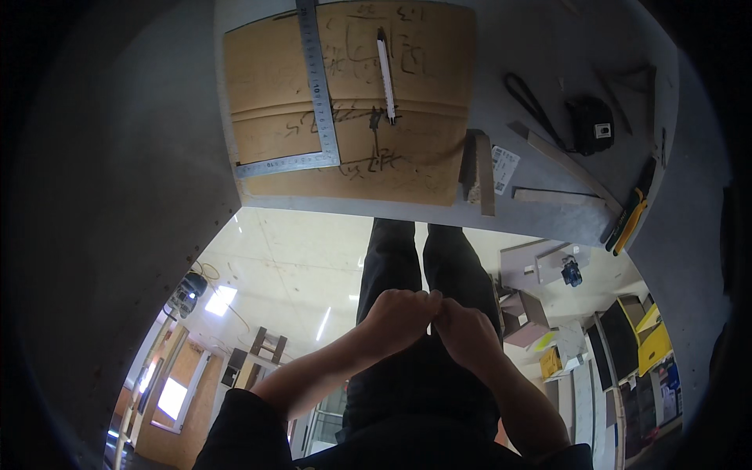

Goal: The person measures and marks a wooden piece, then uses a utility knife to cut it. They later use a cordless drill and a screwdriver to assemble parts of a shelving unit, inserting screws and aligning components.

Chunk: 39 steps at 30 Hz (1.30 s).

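Observation:
My left hand point(403, 312) and my right hand point(464, 325) meet in front of my dark trousers, below the work surface. Both are closed, with the fingertips pressed together. A small pale bit shows just under the fingertips, too small to name. On the surface ahead lies a brown cardboard sheet point(274, 70) with dark handwritten marks. A metal try square point(319, 98) rests on its left part, and a white pen point(386, 74) lies to the right of the square. Neither hand touches these.
On the grey work surface point(521, 70), right of the cardboard, are a black tape measure point(589, 125) with a strap, thin strips point(572, 168), a white label point(504, 168) and yellow-handled pliers point(630, 215) at the edge. A grey panel point(117, 157) stands left. Blue tools sit on the floor.

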Motion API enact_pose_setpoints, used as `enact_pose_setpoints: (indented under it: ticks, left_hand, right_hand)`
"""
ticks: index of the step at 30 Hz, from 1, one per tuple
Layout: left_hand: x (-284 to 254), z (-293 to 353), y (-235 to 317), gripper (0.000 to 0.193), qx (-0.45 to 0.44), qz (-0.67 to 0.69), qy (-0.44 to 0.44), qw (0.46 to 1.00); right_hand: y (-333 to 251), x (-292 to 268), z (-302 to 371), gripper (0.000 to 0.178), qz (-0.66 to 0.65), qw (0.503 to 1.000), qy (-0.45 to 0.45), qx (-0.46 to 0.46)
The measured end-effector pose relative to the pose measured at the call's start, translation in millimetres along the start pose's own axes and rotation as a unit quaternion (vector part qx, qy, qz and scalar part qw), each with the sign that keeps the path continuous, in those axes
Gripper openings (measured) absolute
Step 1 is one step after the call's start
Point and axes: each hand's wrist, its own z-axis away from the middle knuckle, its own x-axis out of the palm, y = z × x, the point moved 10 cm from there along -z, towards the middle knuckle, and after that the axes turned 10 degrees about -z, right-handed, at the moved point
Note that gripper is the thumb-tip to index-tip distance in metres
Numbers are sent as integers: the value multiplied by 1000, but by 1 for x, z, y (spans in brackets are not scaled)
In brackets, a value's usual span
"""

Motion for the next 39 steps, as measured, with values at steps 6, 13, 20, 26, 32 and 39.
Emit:
enact_pose_setpoints:
  ticks: [6, 13, 20, 26, 32, 39]
  left_hand:
    - [3, -5, -9, 9, -35, 136, 3, 990]
    - [-3, -9, -4, 9, -65, 149, 3, 987]
    - [10, -16, -7, 11, -86, 149, -103, 980]
    - [17, -19, -16, 12, -83, 150, -92, 981]
    - [4, -20, -20, 11, -93, 170, -50, 980]
    - [0, -20, -23, 12, -97, 180, -28, 979]
  right_hand:
    - [-6, -4, -2, 25, 58, 997, 46, -9]
    - [-6, -14, -1, 21, 90, 994, 65, -19]
    - [-3, -13, -4, 19, 84, 993, 66, -49]
    - [-10, -3, -1, 21, 88, 991, 50, -86]
    - [-25, -19, -3, 16, 24, 987, 80, -135]
    - [-25, -20, -4, 20, 39, 984, 105, -142]
